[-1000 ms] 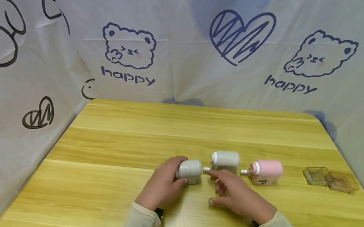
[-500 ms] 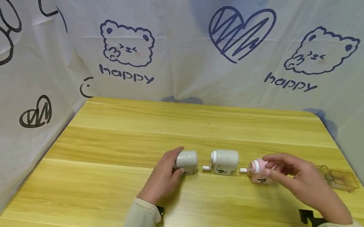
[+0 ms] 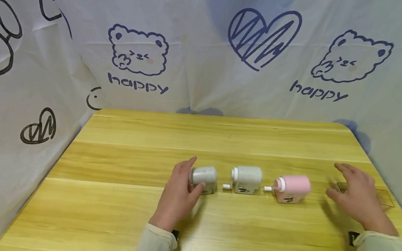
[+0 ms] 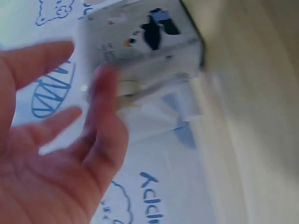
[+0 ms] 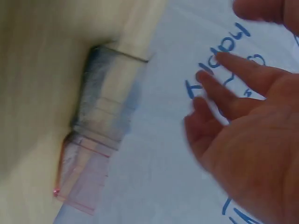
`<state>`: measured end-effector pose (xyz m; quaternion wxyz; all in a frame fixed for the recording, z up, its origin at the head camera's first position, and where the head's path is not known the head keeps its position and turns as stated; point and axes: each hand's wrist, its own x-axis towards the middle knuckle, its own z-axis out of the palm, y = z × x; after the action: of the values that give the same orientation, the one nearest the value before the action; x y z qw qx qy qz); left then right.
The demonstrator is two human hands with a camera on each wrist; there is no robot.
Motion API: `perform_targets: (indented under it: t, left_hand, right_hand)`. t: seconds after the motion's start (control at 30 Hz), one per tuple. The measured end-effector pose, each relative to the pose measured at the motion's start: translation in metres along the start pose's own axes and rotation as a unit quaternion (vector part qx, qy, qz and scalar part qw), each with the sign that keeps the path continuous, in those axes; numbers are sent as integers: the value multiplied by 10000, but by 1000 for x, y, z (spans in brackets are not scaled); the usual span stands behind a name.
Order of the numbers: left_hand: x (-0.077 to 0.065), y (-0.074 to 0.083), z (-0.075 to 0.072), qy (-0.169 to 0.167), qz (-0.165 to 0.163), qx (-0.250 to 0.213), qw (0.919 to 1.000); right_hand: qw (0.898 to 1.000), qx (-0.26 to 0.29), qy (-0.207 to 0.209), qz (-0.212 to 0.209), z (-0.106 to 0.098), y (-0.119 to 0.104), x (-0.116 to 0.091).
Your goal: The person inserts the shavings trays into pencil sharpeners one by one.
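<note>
Sharpener (image 3: 206, 174), leftmost grey — just beside left fingers (image 3: 182, 170).

The head camera looks forward and down over the table (image 3: 104, 209). Wrist cameras, tilted, look from nearer; the left shares with it a sharpener (image 4: 133, 35), the right the boxes (image 5: 100, 91).

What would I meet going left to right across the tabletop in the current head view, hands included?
Left hand → gray device beside that hand → gray device with a white-tipped crank → pink device with a white-tipped crank → right hand.
</note>
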<state>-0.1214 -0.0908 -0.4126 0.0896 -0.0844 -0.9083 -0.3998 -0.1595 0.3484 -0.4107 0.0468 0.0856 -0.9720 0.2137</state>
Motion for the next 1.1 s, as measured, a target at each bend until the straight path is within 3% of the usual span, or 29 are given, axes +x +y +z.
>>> perform_targets:
  t: [0.13, 0.23, 0.3, 0.4, 0.53, 0.63, 0.87, 1.1]
  left_hand:
    - [-1, 7, -4, 616, 396, 37, 9973]
    - [-1, 10, -5, 726, 866, -360, 9929]
    - [-1, 11, -5, 540, 1153, -581, 9902]
    - [-2, 15, -3, -53, 1353, -715, 9882]
    - [-4, 18, 4, -900, 1338, -713, 9843]
    - [-4, 18, 9, -1249, 1279, -656, 9817]
    - [-4, 18, 11, -1465, 1207, -468, 9807]
    - [-4, 17, 10, -1526, 1144, -455, 9806]
  right_hand:
    - [9970, -422, -538, 361, 5, 9, -1]
    - [9934, -423, -900, 577, 6, 12, 0]
    - [9912, -430, -1071, 647, 7, 13, 0]
    - [9892, -454, -1210, 698, 7, 14, 0]
    - [9893, -581, -1133, 712, 7, 16, -1]
    - [9897, -803, -982, 670, 6, 19, -3]
    - [9851, -537, -1067, 1238, 4, 22, -11]
    - [9845, -532, -1077, 1280, 1, 27, -12]
